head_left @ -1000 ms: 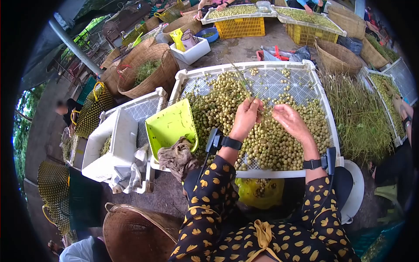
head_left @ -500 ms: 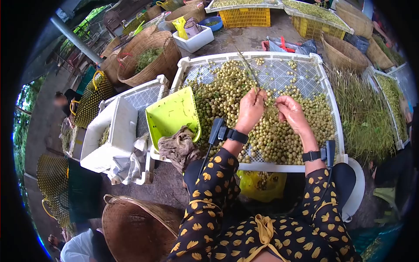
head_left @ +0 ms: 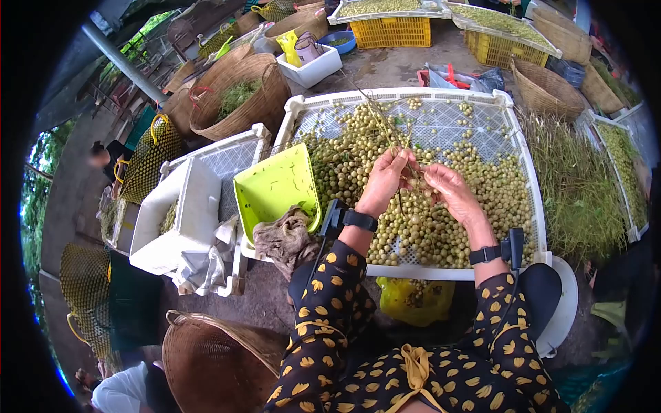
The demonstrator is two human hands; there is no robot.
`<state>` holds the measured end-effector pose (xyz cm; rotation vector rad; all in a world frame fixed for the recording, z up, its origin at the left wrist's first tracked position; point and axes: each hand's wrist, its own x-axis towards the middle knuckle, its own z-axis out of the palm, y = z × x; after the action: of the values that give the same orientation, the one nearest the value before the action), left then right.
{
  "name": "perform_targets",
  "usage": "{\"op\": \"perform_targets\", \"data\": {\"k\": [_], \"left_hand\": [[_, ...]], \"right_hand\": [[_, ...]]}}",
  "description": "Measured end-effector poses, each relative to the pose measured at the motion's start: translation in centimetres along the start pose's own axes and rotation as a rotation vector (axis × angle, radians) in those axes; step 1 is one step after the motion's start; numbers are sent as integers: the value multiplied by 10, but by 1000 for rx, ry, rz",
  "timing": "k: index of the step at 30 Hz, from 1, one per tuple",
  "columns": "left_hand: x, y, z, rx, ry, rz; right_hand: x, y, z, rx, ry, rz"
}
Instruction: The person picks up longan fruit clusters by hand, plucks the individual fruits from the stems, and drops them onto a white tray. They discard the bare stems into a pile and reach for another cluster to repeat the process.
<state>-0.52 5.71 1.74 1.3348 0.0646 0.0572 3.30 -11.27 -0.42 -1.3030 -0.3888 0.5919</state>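
Over a white mesh tray (head_left: pixel 539 227) spread with small round yellow-green fruits (head_left: pixel 344 162), my two hands are close together. My left hand (head_left: pixel 387 180) is closed around a thin branched fruit stem (head_left: pixel 379 113) that sticks up and away from me. Beside it, my right hand (head_left: pixel 451 189) has its thumb and fingers pinched at the lower twigs of the same stem. Exactly what lies between the right fingertips is partly hidden. Loose fruits lie right beneath both hands.
Left of the tray are a lime-green scoop (head_left: pixel 275 186), a crumpled brown cloth (head_left: pixel 286 237) and a white foam box (head_left: pixel 196 206). A wicker basket (head_left: pixel 213 358) stands at lower left. Bare stems (head_left: pixel 571 186) are heaped on the right. A yellow plastic bag (head_left: pixel 413 303) sits below the tray.
My right hand has come left and slightly down, closer to my left hand. The held stem now stands differently, with more branching twigs showing above my left hand. The view has shifted slightly.
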Motion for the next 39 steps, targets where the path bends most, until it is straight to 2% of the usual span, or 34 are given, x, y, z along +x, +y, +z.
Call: {"op": "perform_targets", "data": {"k": [2,5,9,11,15,17,18,21,26,29,32,37,39], "left_hand": [[0,0,-2,6,-1,-8],[4,-7,-3,45,16,-11],[3,-14,4,114,69,24],[2,-17,5,112,33,45],[0,-19,8,129,-22,29],[1,-23,11,177,-21,6],[-1,-20,11,66,-40,-12],[-2,-10,8,3,-20,4],[-7,6,11,-22,-57,-60],[3,-13,3,-128,-77,-53],[-1,-6,3,-166,-96,-83],[2,-3,-1,27,-4,-120],[1,-2,-2,47,6,-125]], "right_hand": [[0,0,1,-48,-56,32],[2,3,1,-73,-22,48],[9,15,-8,108,99,22],[10,22,-14,174,130,25],[9,23,-16,39,155,27],[14,33,-25,-59,243,-7],[14,33,-26,-107,287,-24],[8,26,-35,51,294,55],[-1,7,-18,-83,-33,88],[-10,-4,4,-171,11,111],[-8,2,1,-153,-51,140],[1,6,-2,-262,-112,158],[2,10,-1,-209,-74,105]]}}
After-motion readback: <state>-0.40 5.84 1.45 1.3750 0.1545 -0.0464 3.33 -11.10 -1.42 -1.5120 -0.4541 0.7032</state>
